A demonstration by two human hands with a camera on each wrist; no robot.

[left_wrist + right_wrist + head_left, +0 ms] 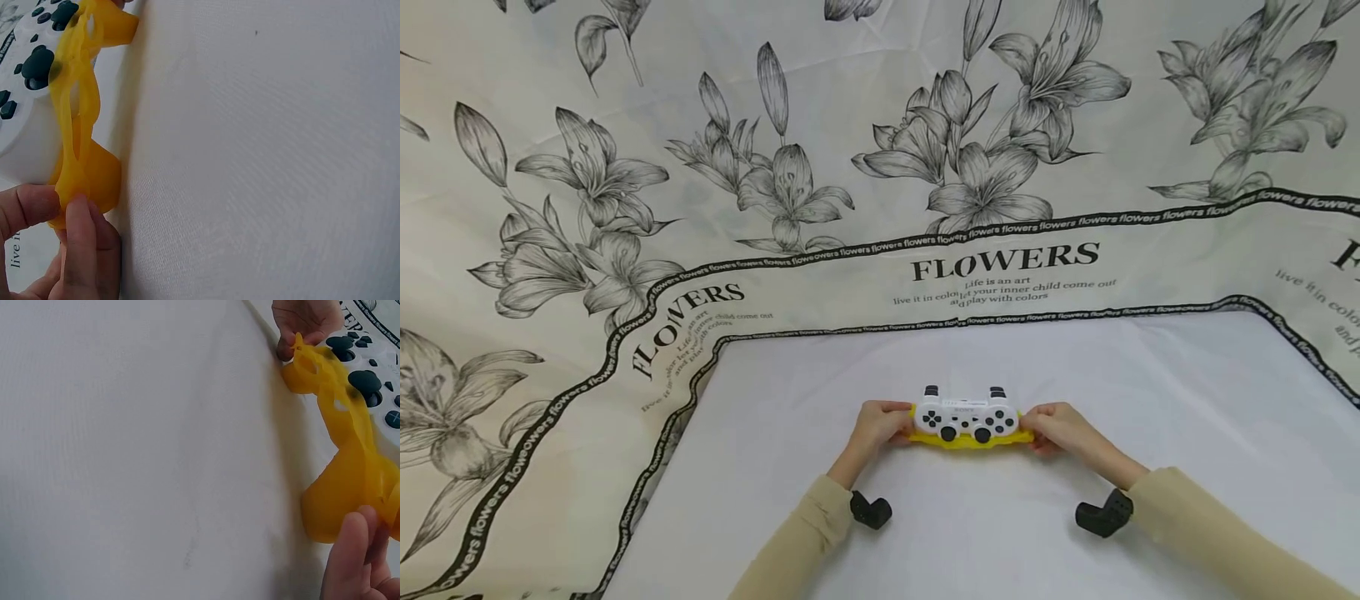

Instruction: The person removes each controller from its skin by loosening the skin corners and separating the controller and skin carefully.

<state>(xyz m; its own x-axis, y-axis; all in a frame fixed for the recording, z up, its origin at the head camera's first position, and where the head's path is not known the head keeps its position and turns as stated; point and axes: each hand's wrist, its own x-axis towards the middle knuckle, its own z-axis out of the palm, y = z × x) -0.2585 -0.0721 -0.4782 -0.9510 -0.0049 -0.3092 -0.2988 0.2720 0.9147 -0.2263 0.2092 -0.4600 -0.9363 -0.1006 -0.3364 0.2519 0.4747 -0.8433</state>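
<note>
A white game controller (955, 413) with black buttons and sticks sits partly inside a stretchy yellow silicone cover (967, 443). My left hand (882, 423) pinches the cover's left end between thumb and fingers. At the other end, my right hand (1062, 429) pinches the cover's right grip. In the left wrist view, the cover (78, 112) is bunched along the controller's near edge, with its openings stretched long and narrow. The white face and both sticks stay bare above it. From the right wrist, the cover's rounded grip pocket (337, 500) bulges below the controller.
A white cloth (985, 533) covers the table under the hands. Behind it rises a flower-printed curtain (820, 200) with black lettering, wrapping around the sides. Black wrist devices (1105, 512) sit at both sleeve cuffs.
</note>
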